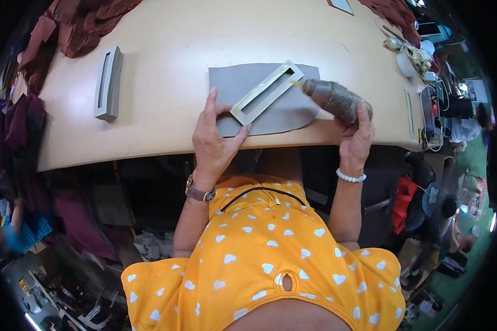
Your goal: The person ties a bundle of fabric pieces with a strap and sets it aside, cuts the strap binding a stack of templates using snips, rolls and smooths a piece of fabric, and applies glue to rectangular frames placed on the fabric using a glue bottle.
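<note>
My left hand grips the lower-left end of a pale grey rectangular frame with a long slot, its thumb and fingers at the two sides. A yellowish, glue-like film shows on the frame's upper edge. Under the frame lies a flat grey piece of leather-like sheet. In my right hand is a brown, worn glue bottle, tilted so its yellow nozzle points at the frame's right side. Whether the nozzle touches the frame, I cannot tell.
A stack of similar slotted frames stands at the left of the cream table. Dark red material is heaped at the far left corner. A white bowl and cables sit along the right edge. Other people are at both sides.
</note>
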Available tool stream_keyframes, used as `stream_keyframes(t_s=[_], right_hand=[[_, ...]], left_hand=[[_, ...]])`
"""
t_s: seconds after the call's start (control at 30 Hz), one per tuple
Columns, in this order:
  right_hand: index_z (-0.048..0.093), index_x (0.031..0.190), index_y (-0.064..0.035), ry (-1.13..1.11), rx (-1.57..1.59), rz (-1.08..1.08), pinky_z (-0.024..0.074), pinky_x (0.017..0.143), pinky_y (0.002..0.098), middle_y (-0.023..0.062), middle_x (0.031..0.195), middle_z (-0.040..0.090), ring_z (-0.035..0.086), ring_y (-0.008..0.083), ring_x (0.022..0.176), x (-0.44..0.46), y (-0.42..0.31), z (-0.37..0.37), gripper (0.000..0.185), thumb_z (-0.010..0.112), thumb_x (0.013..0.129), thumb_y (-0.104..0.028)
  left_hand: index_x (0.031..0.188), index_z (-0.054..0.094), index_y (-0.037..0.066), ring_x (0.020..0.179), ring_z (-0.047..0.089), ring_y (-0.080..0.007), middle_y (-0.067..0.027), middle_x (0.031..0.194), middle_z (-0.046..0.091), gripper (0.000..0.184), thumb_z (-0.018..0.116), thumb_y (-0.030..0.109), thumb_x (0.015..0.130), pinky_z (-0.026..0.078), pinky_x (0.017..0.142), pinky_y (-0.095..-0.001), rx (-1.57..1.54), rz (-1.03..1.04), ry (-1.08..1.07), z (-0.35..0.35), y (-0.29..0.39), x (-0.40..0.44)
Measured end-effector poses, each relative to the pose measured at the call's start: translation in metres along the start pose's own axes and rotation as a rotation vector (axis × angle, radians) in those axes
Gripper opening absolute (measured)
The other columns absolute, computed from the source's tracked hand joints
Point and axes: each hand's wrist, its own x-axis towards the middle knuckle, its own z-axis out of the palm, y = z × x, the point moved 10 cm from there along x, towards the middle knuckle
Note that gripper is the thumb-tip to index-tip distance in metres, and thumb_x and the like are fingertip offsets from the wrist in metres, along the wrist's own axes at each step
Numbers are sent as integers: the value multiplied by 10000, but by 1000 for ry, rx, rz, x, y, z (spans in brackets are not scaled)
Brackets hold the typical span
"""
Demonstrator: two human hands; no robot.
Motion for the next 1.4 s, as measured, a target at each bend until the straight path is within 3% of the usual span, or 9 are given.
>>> stream_keyframes(t_s=[0.23, 0.33, 0.43, 0.53, 0.73, 0.83, 0.93, 1.17, 1.4], right_hand=[[561, 979, -34, 86, -140, -168, 524, 577, 228, 42, 882, 600, 591, 107, 736, 25, -14, -23, 270, 691, 801, -189], [560, 979, -22, 90, -135, -182, 503, 656, 229, 34, 884, 593, 573, 97, 759, 28, -9, -23, 269, 703, 792, -152], [556, 983, -2, 78, -105, -221, 481, 736, 235, 31, 886, 589, 562, 96, 788, 31, -7, -21, 271, 706, 786, -112], [557, 983, 11, 72, -100, -209, 476, 763, 242, 41, 895, 591, 562, 99, 805, 32, -5, -21, 266, 703, 784, -87], [566, 991, 15, -14, -144, -247, 477, 750, 231, 43, 901, 598, 567, 94, 801, 18, -12, -4, 265, 702, 782, -75], [563, 1007, 12, -41, -166, -201, 474, 745, 219, 37, 894, 599, 566, 86, 797, 5, -6, 3, 278, 702, 780, -71], [562, 1019, 2, -78, -216, -172, 472, 733, 212, 32, 894, 598, 561, 78, 799, -14, -2, 13, 286, 702, 780, -73], [560, 1033, -12, -136, -317, -169, 463, 693, 192, 13, 882, 591, 545, 64, 778, -52, 0, 31, 336, 731, 759, -106], [560, 1032, -1, -221, -283, -5, 497, 687, 228, 23, 892, 601, 565, 78, 789, -64, 14, 45, 310, 694, 782, -126]], left_hand=[[1338, 329, 6, 859, 582, -248, -109, 920, 608, 842, 771, 92, 627, 464, 791, -346, 16, -9, -8, 2, -1, 0], [1324, 347, -20, 861, 593, -190, -104, 972, 603, 810, 769, 48, 636, 471, 814, -300, 18, -17, -21, 3, 2, 0], [1322, 349, -21, 859, 592, -188, -103, 981, 600, 803, 765, 46, 638, 471, 808, -298, 20, -14, -32, 4, 1, 0], [1335, 333, 6, 845, 589, -242, -118, 925, 606, 826, 764, 86, 635, 471, 789, -342, 14, -20, -27, 3, 0, 0], [1328, 337, -20, 858, 588, -185, -98, 970, 603, 812, 764, 56, 641, 461, 813, -300, 5, -47, -30, 3, 0, -1], [1335, 334, 0, 838, 594, -245, -124, 920, 606, 821, 761, 91, 640, 471, 790, -347, -23, -36, -24, 3, -1, 0], [1336, 330, -4, 836, 597, -250, -130, 915, 609, 786, 733, 78, 665, 468, 791, -349, -10, -6, -18, 2, 1, 0], [1340, 319, -6, 870, 590, -266, -153, 938, 614, 644, 593, 31, 759, 450, 818, -352, -68, -53, -42, 1, -1, -1], [1350, 301, -11, 884, 582, -277, -166, 962, 613, 563, 470, 49, 817, 439, 832, -355, -182, -98, -59, 1, -8, -2]])
